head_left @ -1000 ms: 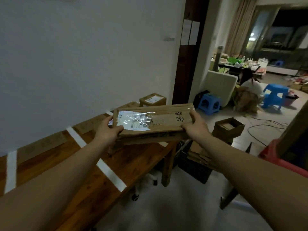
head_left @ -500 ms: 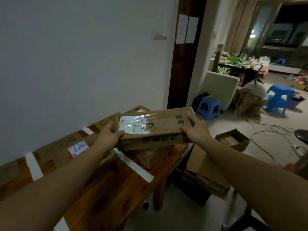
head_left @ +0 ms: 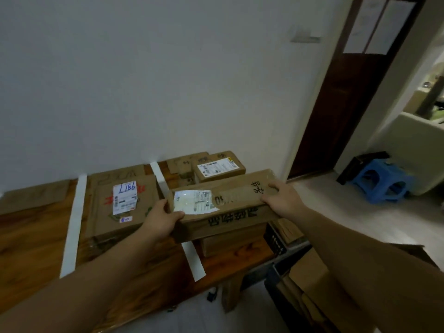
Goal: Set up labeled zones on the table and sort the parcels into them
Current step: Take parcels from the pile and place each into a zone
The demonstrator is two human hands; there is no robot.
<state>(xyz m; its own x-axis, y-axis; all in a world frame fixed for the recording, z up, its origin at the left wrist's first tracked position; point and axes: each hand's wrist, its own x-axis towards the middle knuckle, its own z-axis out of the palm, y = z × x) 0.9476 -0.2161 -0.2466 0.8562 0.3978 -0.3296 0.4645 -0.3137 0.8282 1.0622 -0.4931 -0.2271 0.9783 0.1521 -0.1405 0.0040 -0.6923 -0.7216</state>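
Head view, downward over table (head_left: 31,239)

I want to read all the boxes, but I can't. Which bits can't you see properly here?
Head view only:
- Label on the held parcel: shiny tape glare blurs the print.
- Small box beneath: the held parcel covers its top.
- Cardboard sign by the wall: its writing is too faint.
- Left hand: fingers hidden under the parcel.
- Table: cut off at the left edge.
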